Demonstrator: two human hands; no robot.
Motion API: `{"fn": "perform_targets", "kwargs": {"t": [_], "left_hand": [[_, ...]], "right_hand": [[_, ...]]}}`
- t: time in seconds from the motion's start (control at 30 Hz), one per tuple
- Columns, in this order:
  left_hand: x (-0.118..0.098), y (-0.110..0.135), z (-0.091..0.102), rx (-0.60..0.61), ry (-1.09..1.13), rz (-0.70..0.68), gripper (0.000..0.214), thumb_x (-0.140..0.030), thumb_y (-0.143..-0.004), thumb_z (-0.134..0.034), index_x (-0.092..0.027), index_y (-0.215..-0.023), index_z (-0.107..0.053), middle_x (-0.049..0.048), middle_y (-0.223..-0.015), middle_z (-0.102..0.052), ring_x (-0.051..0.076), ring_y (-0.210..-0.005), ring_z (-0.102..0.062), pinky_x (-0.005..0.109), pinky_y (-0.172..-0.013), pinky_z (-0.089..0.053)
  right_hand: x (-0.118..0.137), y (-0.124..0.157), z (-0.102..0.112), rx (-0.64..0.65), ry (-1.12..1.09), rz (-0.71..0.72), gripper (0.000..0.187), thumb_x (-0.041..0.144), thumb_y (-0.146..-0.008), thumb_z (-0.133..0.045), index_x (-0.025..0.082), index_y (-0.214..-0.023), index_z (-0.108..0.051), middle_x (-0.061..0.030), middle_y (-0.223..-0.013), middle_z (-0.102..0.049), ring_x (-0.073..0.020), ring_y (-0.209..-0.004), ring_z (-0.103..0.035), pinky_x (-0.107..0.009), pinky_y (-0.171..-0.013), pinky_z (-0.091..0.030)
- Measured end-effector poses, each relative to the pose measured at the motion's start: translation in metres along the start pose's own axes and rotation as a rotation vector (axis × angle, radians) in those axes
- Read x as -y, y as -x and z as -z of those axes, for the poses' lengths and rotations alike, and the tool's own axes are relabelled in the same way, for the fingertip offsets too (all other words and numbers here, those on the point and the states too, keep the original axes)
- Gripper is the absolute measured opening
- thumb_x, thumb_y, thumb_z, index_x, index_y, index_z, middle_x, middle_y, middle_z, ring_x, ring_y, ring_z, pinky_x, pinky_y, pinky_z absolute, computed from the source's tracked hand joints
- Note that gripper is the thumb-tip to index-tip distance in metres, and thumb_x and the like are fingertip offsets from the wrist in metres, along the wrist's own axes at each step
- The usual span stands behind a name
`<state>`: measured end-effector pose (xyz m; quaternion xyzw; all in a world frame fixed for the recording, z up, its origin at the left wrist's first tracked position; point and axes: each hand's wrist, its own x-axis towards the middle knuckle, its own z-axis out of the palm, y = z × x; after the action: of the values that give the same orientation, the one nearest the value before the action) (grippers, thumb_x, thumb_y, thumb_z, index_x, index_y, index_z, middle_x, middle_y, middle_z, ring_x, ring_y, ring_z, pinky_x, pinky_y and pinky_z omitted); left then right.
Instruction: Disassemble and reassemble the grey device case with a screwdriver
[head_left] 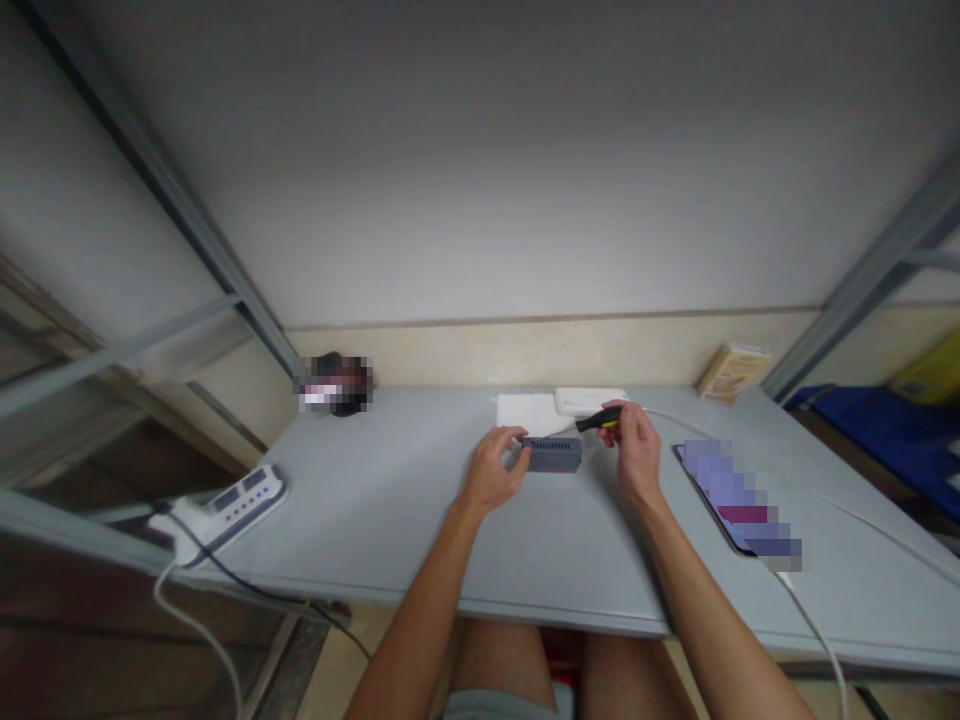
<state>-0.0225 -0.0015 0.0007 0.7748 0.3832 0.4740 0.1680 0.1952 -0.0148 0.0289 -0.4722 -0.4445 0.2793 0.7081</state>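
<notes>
Fingers of the left hand (496,471) pinch the left end of a grey slotted box (555,458) on the table (360,490), while the right hand (636,448) grips a tool (596,419) by its black-and-yellow handle, thin shaft slanting over the box's top; white paper (521,412) lies just behind

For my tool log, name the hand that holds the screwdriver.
The right hand holds the screwdriver by its black-and-yellow handle; the left hand instead holds the gray box at one end.
</notes>
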Motion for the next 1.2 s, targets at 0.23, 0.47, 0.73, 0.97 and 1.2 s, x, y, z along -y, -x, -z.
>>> {"fn": "perform_targets", "kwargs": {"t": [0.23,0.47,0.73,0.97,1.2], "left_hand": [[-0.002,-0.001,0.001,0.024,0.003,0.000,0.014,-0.021,-0.090,-0.058,-0.021,-0.103,-0.064,0.0045,-0.089,-0.067,0.017,-0.080,-0.061,0.031,-0.081,-0.052],[-0.003,-0.001,0.002,0.012,0.000,-0.009,0.013,-0.021,-0.090,-0.057,-0.021,-0.100,-0.065,0.0046,-0.085,-0.067,0.018,-0.078,-0.061,0.031,-0.079,-0.053],[0.000,0.001,-0.001,0.012,0.007,0.032,0.014,-0.023,-0.089,-0.059,-0.021,-0.102,-0.065,0.0033,-0.083,-0.066,0.017,-0.079,-0.063,0.030,-0.081,-0.054],[-0.001,0.000,0.000,0.021,-0.006,0.008,0.012,-0.022,-0.089,-0.059,-0.021,-0.100,-0.064,0.0042,-0.085,-0.067,0.018,-0.079,-0.063,0.032,-0.080,-0.053],[-0.001,-0.002,0.001,0.067,-0.034,-0.062,0.011,-0.020,-0.093,-0.053,-0.021,-0.095,-0.064,0.0064,-0.088,-0.066,0.020,-0.083,-0.062,0.034,-0.082,-0.053]], "right_hand": [[0.005,0.001,-0.003,0.009,0.055,0.039,0.051,0.071,-0.088,-0.054,0.022,-0.092,-0.066,0.0023,-0.057,-0.055,-0.0131,-0.050,-0.045,-0.027,-0.050,-0.036],[0.024,-0.006,-0.012,0.086,0.160,0.077,0.051,0.072,-0.087,-0.054,0.022,-0.091,-0.067,0.0011,-0.061,-0.055,-0.0143,-0.055,-0.049,-0.027,-0.052,-0.039],[0.071,-0.022,-0.039,0.476,0.275,0.232,0.045,0.063,-0.092,-0.054,0.025,-0.109,-0.073,-0.0036,-0.084,-0.059,-0.0171,-0.072,-0.055,-0.030,-0.066,-0.043],[0.072,-0.032,-0.044,0.546,0.297,0.251,0.041,0.061,-0.090,-0.058,0.024,-0.100,-0.073,-0.0043,-0.088,-0.063,-0.0163,-0.072,-0.057,-0.029,-0.065,-0.045],[0.004,-0.026,-0.024,0.033,0.083,-0.054,0.054,0.074,-0.080,-0.061,0.020,-0.088,-0.067,0.0034,-0.060,-0.052,-0.0109,-0.052,-0.046,-0.024,-0.048,-0.036]]}}
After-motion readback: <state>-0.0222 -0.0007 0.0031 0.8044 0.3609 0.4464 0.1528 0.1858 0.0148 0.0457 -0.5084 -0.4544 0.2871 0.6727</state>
